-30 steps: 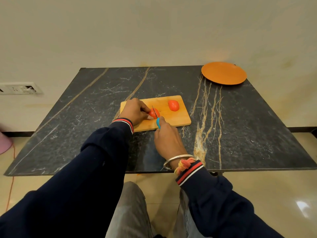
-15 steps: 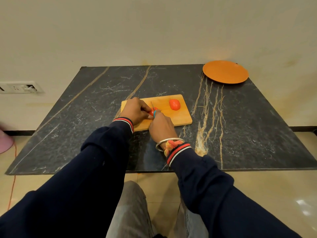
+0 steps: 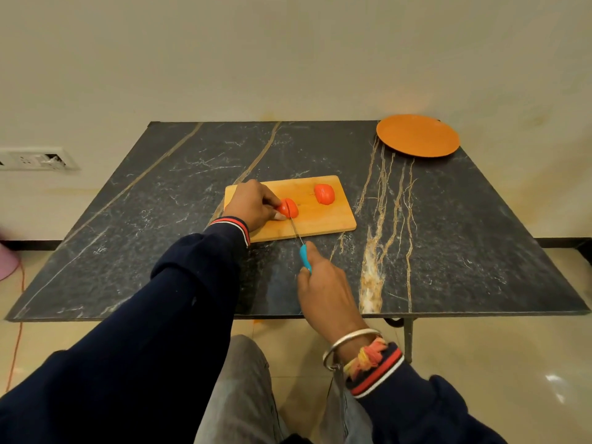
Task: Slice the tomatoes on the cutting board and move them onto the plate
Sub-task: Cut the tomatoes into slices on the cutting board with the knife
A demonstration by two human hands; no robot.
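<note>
Right hand (image 3: 323, 293) drew knife (image 3: 299, 243) back through tomato (image 3: 288, 208).

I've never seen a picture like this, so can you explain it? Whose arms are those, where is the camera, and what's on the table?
There is no machine here, just a person. The camera sits on their head and looks forward and down, so you see their own two arms reaching out from the bottom of the picture. It is the only view.

On the dark table lies a wooden cutting board with two tomatoes on it. The left hand holds the nearer tomato steady. The right hand grips a knife with a blue handle, and the blade is at that tomato, slicing it. The other tomato lies further along the board with no hand on it. An orange plate sits at the far right corner of the table, with nothing on it yet.
</note>
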